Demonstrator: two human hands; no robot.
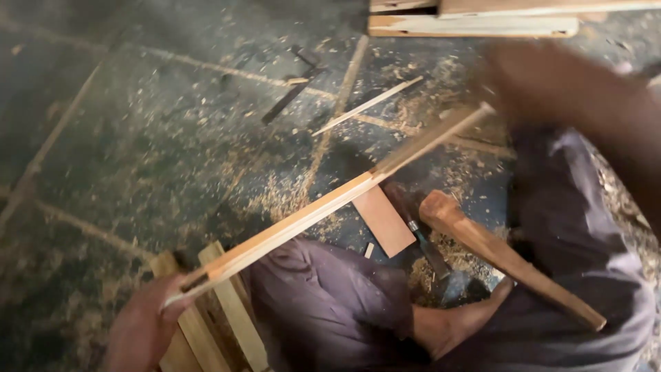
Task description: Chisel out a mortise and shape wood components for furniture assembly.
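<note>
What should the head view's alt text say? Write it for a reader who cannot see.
A seated person's left hand grips the near end of a long wooden strip slanting across a sawdust-strewn floor. The blurred right hand is at its far end. A wooden mallet and a chisel lie by the legs.

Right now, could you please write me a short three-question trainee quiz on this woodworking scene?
1. True or false: the left hand grips the near end of the long slat.
2. Which tool lies on the floor between the mallet and the flat board? A) saw B) chisel C) drill
3. Fill in: the floor is strewn with wood ____.

Key
1. True; the far end runs toward the blurred right arm, whose hand is not clear.
2. B
3. Shavings
</note>
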